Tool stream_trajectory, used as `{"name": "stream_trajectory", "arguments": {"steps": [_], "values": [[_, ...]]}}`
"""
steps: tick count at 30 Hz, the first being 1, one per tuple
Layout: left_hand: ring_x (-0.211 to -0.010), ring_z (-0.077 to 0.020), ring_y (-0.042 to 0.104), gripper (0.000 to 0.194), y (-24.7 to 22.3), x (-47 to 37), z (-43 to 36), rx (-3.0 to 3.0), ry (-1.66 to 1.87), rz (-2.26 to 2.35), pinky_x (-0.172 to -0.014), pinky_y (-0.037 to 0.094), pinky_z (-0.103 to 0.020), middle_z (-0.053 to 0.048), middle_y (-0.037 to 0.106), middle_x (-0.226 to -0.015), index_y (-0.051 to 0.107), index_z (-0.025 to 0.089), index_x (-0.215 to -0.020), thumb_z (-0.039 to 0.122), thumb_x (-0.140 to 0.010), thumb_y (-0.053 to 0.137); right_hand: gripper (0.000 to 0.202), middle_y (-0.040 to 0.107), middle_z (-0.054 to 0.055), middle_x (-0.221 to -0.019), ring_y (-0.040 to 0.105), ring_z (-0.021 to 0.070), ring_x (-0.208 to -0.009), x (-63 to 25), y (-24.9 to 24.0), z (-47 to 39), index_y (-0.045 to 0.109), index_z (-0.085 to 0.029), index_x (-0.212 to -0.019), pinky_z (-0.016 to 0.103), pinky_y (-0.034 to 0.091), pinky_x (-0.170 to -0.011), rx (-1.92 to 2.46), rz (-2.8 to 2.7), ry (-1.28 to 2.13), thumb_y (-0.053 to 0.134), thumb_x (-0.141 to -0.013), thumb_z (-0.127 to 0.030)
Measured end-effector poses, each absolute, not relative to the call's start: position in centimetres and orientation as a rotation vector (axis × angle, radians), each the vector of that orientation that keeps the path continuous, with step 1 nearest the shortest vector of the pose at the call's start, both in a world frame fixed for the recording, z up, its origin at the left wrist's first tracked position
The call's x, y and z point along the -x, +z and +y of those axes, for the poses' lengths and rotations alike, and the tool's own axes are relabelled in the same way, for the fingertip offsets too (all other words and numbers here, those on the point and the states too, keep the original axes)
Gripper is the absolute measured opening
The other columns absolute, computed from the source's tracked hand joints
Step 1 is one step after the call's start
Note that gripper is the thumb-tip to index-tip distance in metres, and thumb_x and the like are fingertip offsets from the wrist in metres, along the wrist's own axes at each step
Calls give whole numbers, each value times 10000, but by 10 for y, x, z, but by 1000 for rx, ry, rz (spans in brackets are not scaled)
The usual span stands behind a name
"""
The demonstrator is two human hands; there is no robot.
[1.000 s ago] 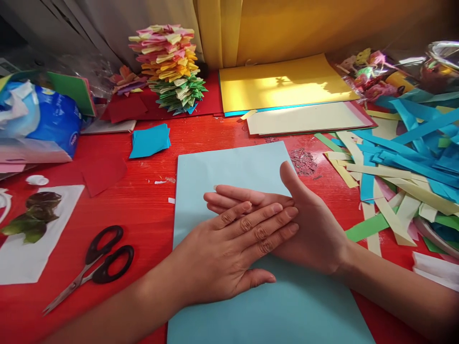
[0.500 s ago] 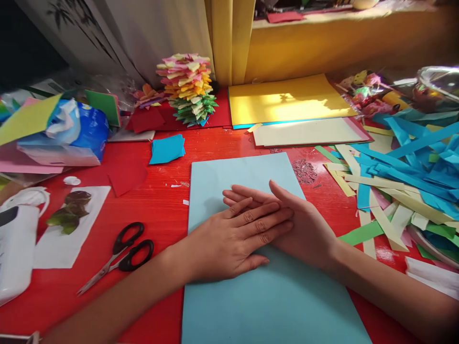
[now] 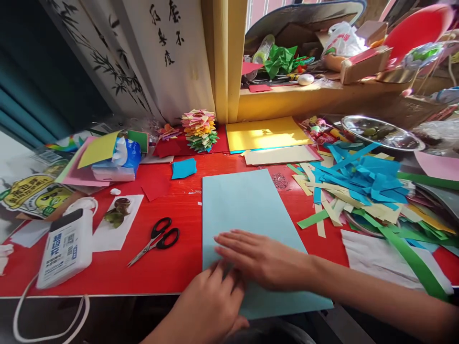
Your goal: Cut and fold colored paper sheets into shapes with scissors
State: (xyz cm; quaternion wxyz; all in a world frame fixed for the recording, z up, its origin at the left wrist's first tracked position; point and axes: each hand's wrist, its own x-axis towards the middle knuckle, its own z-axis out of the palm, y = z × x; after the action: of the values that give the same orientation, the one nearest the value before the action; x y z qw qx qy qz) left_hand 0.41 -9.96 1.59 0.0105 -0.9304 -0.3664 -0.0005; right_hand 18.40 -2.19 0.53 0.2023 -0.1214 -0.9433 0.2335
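Note:
A large light blue sheet lies on the red table, its near end reaching the table's front edge. My right hand rests palm down over the sheet with its fingers stretched out to the left. Just below and left of it, my left hand is at the sheet's near left part, its fingers bent and pointing up under my right hand's fingers. Its fingertips are partly hidden and blurred. Black-handled scissors lie to the left of the sheet.
Behind the sheet stand a colourful folded-paper tower and yellow paper. Blue paper squares lie at the back left. Paper strips and a metal bowl are on the right. A white device lies far left.
The view has tilted up and shows more of the windowsill. My hands were laid over each other; now my left hand is lower with bent fingers, and my right hand has turned palm down.

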Motion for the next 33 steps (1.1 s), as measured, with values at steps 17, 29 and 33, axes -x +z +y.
{"name": "stream_trajectory", "arguments": {"steps": [17,29,33], "values": [[-1196,-277,510,383,26,2,-102,3003,-47,-1107,-871,526,-362,-162,559,-1269,584,124,-1132,372,-845,530,599,500,91,-1326,471,256,-1219,-274,-28,-131,312,-248,-1428,421,456,-983,1134,-2415,227,513,-875,-133],[-1198,-143,513,267,19,44,-76,3474,-180,-1604,-994,439,-247,-18,597,-1243,598,220,-1032,120,-877,404,412,448,75,-1377,370,194,-1302,-274,-20,-126,459,-153,-1324,346,423,-1020,1231,-2454,346,405,-917,-122],[-1220,-174,493,277,11,56,-72,3471,-453,-1890,-1004,432,-297,-12,621,-1197,618,238,-1006,139,-883,391,357,512,92,-1318,414,192,-1277,-272,-17,-124,517,-106,-1252,355,454,-999,1193,-2472,208,409,-911,-108]]}}
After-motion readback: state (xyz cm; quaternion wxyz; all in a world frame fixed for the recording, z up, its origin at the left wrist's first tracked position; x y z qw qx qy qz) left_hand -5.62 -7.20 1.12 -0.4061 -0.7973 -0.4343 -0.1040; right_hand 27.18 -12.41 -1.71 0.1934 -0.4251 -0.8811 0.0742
